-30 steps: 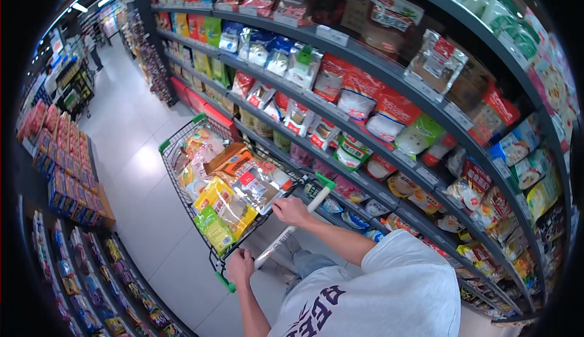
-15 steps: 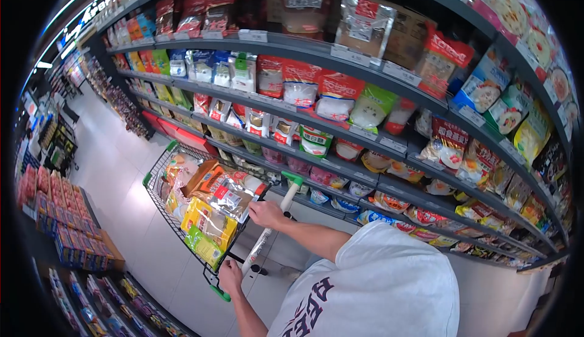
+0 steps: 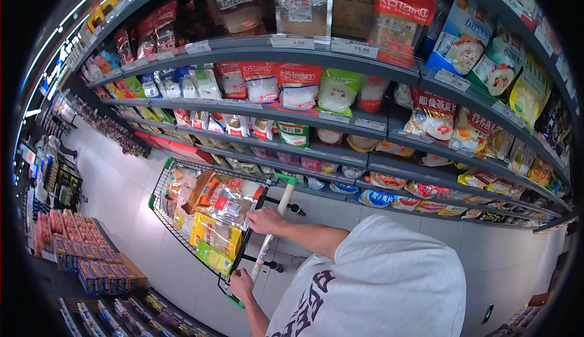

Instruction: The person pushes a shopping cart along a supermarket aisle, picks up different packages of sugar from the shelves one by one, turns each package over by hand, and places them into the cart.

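My right hand (image 3: 265, 221) is closed round the white handle (image 3: 264, 255) of a shopping cart (image 3: 159, 182). Lower in the picture, my left hand (image 3: 241, 284) is closed on the same handle near its green end. Fingertips of both hands are partly hidden. Several packets lie in the wire basket: a silver pouch with a red label (image 3: 233, 208) beside my right hand, a yellow packet (image 3: 214, 235), a green packet (image 3: 213, 258) towards my left hand, and an orange-brown packet (image 3: 202, 191) further in.
Long shelves (image 3: 255, 104) of bagged foods run along the cart's right side. Price tags (image 3: 354, 46) line their edges. On the left stand stacked boxes (image 3: 106, 276) and a low rack (image 3: 115, 319). A pale tiled aisle (image 3: 115, 179) stretches ahead between them.
My view has turned, so the shelf goods appear further left. Cart and hands sit slightly lower and to the right in the picture. Both hands keep their hold on the handle.
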Motion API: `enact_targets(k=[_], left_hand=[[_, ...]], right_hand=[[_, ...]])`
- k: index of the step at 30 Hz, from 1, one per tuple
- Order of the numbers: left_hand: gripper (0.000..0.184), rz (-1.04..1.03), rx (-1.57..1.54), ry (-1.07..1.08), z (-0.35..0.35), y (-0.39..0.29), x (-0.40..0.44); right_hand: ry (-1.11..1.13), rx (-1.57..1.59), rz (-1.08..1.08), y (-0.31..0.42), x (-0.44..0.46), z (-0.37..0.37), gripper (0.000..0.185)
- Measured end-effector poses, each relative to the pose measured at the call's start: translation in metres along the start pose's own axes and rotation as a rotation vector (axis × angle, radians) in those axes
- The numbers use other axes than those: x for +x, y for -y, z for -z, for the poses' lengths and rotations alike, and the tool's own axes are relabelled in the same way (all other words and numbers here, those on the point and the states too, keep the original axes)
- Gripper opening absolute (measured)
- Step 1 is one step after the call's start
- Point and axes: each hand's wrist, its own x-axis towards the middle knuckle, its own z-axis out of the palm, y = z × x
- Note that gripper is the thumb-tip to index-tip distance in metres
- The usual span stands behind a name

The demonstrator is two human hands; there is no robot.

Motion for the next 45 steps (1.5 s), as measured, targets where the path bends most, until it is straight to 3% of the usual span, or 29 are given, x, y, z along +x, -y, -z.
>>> enact_targets(k=[8, 22, 25, 26, 31, 35, 39, 41, 45], left_hand=[[0.037, 0.03, -0.03, 0.046, -0.013, -0.015, -0.027], [0.039, 0.1, -0.081, 0.004, -0.033, -0.039, -0.061], [0.039, 0.083, -0.073, -0.044, -0.04, -0.039, -0.062], [0.038, 0.091, -0.096, -0.054, -0.043, -0.038, -0.064], [0.035, 0.081, -0.118, -0.15, -0.043, -0.052, -0.077], [0.033, 0.095, -0.138, -0.2, -0.038, -0.066, -0.089], [0.031, 0.117, -0.144, -0.242, -0.043, -0.065, -0.09], [0.031, 0.118, -0.16, -0.259, -0.039, -0.07, -0.093], [0.031, 0.137, -0.177, -0.276, -0.034, -0.074, -0.099]], right_hand=[[0.027, 0.023, -0.022, -0.017, -0.017, 0.022, 0.02], [-0.245, 0.223, 0.113, -0.056, -0.03, 0.042, 0.014], [-0.245, 0.41, -0.005, -0.057, -0.028, 0.053, 0.013], [-0.163, 0.426, -0.057, -0.066, -0.026, 0.047, 0.022], [-0.443, 0.524, -0.05, -0.089, -0.004, 0.092, 0.047], [-0.851, 0.384, 0.013, -0.1, 0.038, 0.202, 0.05], [-1.037, 0.2, -0.031, -0.12, 0.069, 0.279, 0.053], [-1.034, -0.067, -0.089, -0.147, 0.085, 0.293, 0.058], [-0.846, 0.038, -0.203, -0.16, 0.1, 0.315, 0.044]])
